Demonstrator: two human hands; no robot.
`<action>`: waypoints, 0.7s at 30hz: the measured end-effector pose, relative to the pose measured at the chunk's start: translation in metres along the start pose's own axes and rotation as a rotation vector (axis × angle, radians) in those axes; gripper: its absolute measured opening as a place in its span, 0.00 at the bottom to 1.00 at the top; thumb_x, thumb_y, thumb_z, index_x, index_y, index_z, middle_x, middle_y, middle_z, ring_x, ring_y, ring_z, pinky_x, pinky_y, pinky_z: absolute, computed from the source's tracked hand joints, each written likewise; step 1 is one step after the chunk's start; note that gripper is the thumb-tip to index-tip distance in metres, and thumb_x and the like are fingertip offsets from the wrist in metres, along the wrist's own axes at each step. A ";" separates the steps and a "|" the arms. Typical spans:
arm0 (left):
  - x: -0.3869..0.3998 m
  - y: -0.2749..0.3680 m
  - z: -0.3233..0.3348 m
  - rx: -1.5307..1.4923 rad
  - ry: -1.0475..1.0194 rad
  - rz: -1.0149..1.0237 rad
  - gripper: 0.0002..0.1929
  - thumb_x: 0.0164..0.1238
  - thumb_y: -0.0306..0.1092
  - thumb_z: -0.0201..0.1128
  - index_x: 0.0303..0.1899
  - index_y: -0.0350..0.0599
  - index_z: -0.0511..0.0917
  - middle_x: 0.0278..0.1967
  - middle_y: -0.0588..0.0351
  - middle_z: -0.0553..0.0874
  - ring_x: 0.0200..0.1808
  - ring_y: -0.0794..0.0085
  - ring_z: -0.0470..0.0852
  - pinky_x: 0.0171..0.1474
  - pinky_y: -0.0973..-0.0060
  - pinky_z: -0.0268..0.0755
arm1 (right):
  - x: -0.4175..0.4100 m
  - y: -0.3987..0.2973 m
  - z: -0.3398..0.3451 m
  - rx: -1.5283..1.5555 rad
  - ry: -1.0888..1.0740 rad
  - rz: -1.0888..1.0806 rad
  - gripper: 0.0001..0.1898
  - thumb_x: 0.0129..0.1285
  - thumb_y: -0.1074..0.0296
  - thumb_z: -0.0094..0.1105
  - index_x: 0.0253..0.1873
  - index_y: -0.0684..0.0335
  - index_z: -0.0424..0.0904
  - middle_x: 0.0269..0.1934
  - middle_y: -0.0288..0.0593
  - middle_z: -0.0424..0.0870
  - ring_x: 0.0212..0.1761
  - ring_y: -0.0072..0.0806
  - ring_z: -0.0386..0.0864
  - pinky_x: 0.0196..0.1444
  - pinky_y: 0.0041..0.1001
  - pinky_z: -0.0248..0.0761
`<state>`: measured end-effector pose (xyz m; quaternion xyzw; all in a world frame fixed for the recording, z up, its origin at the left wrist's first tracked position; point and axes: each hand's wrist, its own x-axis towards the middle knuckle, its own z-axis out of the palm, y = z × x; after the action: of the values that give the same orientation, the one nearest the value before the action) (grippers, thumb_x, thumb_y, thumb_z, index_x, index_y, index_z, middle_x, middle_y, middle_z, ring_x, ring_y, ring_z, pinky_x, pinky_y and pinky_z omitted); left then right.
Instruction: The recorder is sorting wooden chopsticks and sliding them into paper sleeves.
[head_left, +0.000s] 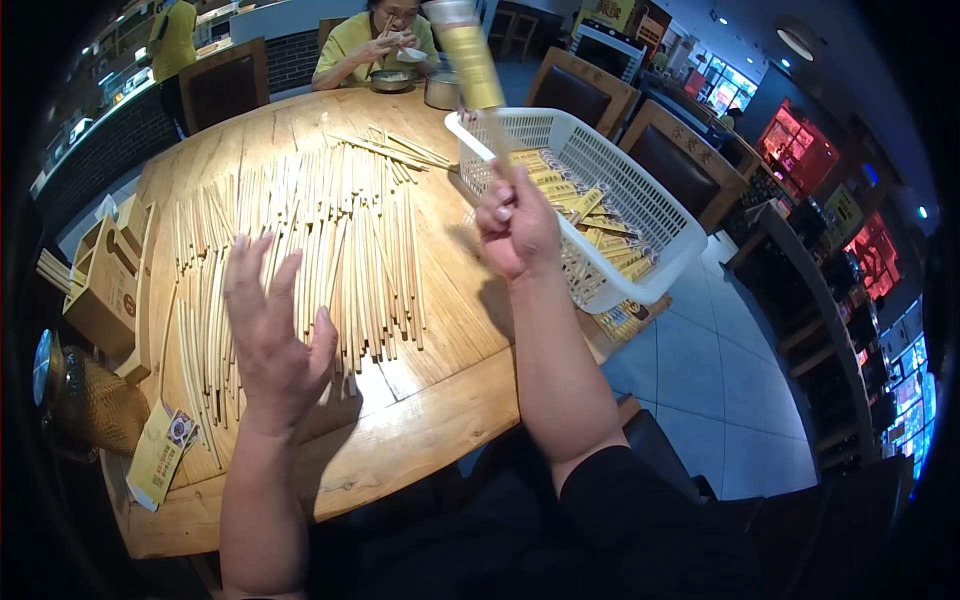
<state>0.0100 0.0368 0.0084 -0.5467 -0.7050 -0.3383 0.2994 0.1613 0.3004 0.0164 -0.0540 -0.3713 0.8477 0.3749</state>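
My right hand (520, 221) is closed on the lower end of chopsticks whose upper part sits in a yellow paper sleeve (478, 71), blurred and raised in front of the basket's near left rim. My left hand (277, 322) is spread with nothing in it, above the near part of many loose wooden chopsticks (375, 277). These lie in overlapping rows across the wooden table (450, 300). To the right, a white plastic basket (637, 289) holds several yellow-sleeved chopstick packets (592, 217). A few chopsticks lie crosswise (405, 150) near the basket.
At the left edge stand a wooden caddy (105, 292) with chopsticks and an amber textured jar (105, 401). A yellow printed card (161, 454) lies near the table's corner. Across the table a person (375, 49) eats beside a metal bowl (392, 80) and a metal pot (442, 90).
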 end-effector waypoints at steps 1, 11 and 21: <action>-0.002 0.001 0.005 0.001 0.004 -0.001 0.31 0.54 0.27 0.64 0.65 0.45 0.71 0.70 0.42 0.66 0.77 0.45 0.57 0.78 0.50 0.50 | 0.001 -0.001 0.002 0.088 0.096 -0.209 0.14 0.77 0.60 0.53 0.52 0.68 0.76 0.30 0.34 0.75 0.25 0.19 0.68 0.25 0.20 0.63; -0.010 -0.007 -0.006 -0.182 -0.108 -0.048 0.19 0.56 0.27 0.65 0.51 0.38 0.79 0.56 0.39 0.79 0.64 0.44 0.74 0.68 0.55 0.66 | 0.011 0.043 0.005 -0.152 0.167 -0.100 0.10 0.71 0.62 0.62 0.48 0.62 0.78 0.30 0.34 0.78 0.23 0.16 0.69 0.25 0.15 0.63; -0.071 0.029 -0.097 -0.390 -0.380 0.079 0.09 0.54 0.28 0.70 0.37 0.43 0.80 0.38 0.53 0.83 0.42 0.56 0.81 0.47 0.63 0.72 | 0.014 0.047 -0.006 -0.471 0.019 0.069 0.11 0.75 0.64 0.56 0.53 0.65 0.79 0.30 0.29 0.76 0.22 0.10 0.69 0.22 0.11 0.61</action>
<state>0.0594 -0.0763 0.0141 -0.6748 -0.6482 -0.3470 0.0636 0.1258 0.2920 -0.0166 -0.1607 -0.5532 0.7493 0.3265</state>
